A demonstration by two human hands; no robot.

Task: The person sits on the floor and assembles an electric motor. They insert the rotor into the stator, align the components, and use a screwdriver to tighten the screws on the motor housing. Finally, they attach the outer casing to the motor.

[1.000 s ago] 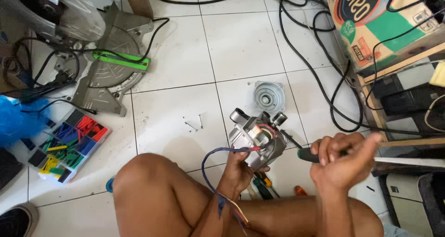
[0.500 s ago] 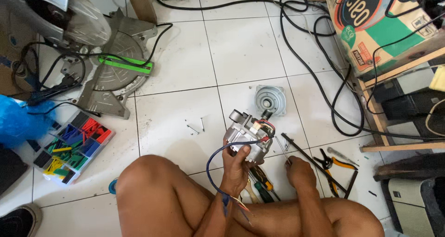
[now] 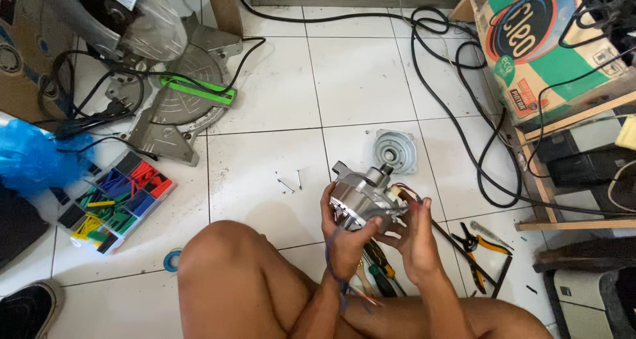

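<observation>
I sit on a white tiled floor with a grey metal electric motor (image 3: 363,196) held up over my lap. My left hand (image 3: 343,236) grips the motor from below and on its left side. My right hand (image 3: 417,236) closes on the motor's right side, by its red and white wires. Blue and red wires (image 3: 339,282) trail down from the motor past my left wrist. A round grey metal end cover (image 3: 393,151) lies on the tile just beyond the motor. Screwdrivers (image 3: 379,267) lie on the floor under my hands.
Loose bolts (image 3: 290,181) lie left of the motor. Orange-handled pliers (image 3: 478,246) rest at right. A mitre saw (image 3: 149,60) stands at back left, a compartment box of coloured tubing (image 3: 114,200) at left. Black cables (image 3: 457,94) loop near a cardboard box (image 3: 543,54) and wooden shelf.
My right hand had held a tool, then rested on the floor without it; now it is back up on the motor's right side. The motor sits closer between both hands.
</observation>
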